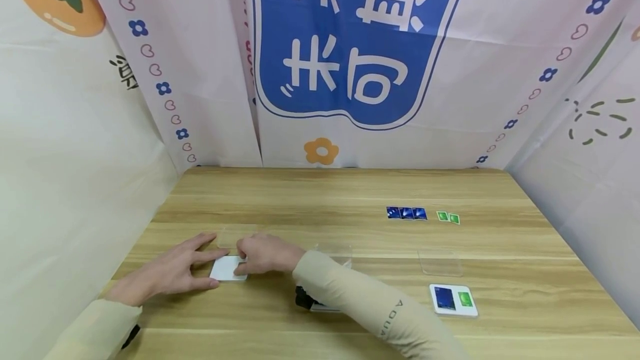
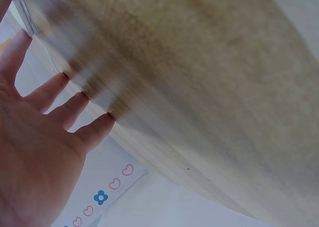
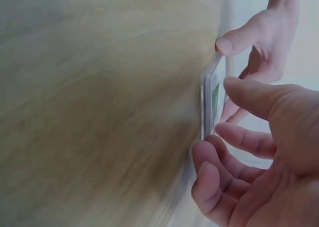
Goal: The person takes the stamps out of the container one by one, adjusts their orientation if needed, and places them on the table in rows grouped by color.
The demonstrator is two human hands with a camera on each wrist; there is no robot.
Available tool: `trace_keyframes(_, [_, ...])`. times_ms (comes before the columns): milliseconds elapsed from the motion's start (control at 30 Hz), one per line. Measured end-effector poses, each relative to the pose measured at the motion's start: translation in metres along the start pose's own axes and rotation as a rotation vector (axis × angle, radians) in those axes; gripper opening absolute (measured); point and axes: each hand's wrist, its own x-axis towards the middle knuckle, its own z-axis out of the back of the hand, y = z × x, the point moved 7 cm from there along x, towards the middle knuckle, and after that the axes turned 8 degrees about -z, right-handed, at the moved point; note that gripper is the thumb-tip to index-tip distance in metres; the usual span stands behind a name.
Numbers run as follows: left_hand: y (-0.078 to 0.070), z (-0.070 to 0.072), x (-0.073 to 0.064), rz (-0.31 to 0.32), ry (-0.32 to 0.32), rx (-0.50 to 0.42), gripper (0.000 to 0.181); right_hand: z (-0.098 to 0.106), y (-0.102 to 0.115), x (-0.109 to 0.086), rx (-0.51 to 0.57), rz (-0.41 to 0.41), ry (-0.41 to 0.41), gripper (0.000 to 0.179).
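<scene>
A white card in a clear-edged holder lies on the table between my two hands. My left hand spreads over its left side, thumb at the near corner and index fingertip by the far edge. Its other fingers reach out straight onto the tabletop. My right hand leans over the card's right part with curled fingers. In the right wrist view, its thumb and index finger pinch at opposite ends of a small green sticker close on the card's face. The head view hides this sticker behind the hand.
Clear plates lie in a row, one just beyond the card. A white card with blue and green stickers sits at right. Three blue stickers and two green stickers lie farther back. My right sleeve partly covers another card.
</scene>
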Motion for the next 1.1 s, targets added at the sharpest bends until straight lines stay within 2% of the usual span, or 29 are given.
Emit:
trace_keyframes(567, [-0.0004,0.0003,0.0004,-0.015,-0.021,-0.015,0.068,-0.0012,0.0032,-0.0018,-0.038,-0.023,0.006,0.019])
trace_keyframes(933, [-0.0001,0.0002,0.0012,-0.006,-0.014,-0.016,0.069,0.0020,0.0047,-0.0016,-0.010,-0.047,0.011,0.020])
trace_keyframes(1100, [-0.0005,0.0001,0.0019,-0.009,-0.008,-0.022,0.070,0.0027,0.0052,-0.0021,-0.009,-0.048,-0.003,0.012])
